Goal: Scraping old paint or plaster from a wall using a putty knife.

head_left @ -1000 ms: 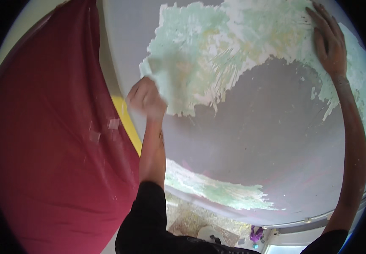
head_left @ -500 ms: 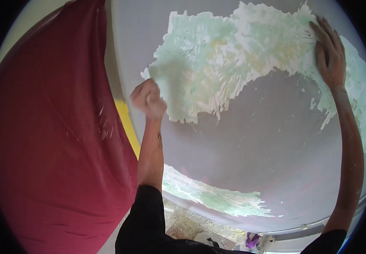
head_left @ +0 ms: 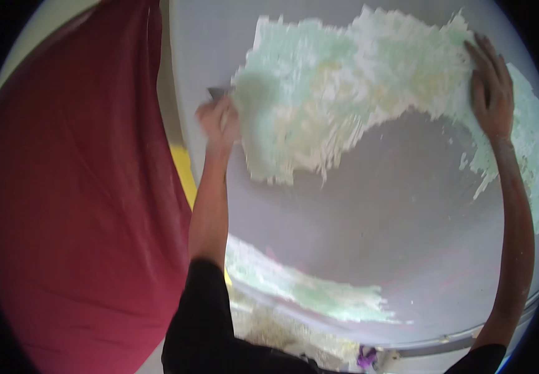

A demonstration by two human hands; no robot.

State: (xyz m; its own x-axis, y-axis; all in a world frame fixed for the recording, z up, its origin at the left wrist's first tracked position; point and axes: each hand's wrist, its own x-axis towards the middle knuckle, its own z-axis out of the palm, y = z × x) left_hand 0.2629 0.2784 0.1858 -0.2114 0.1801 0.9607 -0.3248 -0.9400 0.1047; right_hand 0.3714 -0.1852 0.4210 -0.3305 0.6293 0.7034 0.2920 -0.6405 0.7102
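My left hand [head_left: 219, 121] is closed at the left edge of a pale green and white patch of filler [head_left: 307, 56]. A dark grey flat piece with a pointed corner [head_left: 218, 93] sticks out beyond its fingers; its exact kind is hard to tell, and the hand is a little blurred. The patch spreads over a large, smooth grey curved panel [head_left: 369, 199]. On the patch's right part my right hand [head_left: 492, 93] rests flat, fingers stretched out and holding nothing. A second green and white strip of filler [head_left: 307, 290] runs along the panel's near edge.
Dark red sheeting [head_left: 82, 199] hangs along the left, close to my left arm. A yellow strip [head_left: 182, 171] shows between it and the panel. Below the near edge lie a speckled floor [head_left: 282, 330] and a small purple thing [head_left: 366, 356].
My left hand has moved up and slightly left along the patch's edge, and the dark grey piece now shows above it. My right hand keeps its place on the patch while the view shifts slightly.
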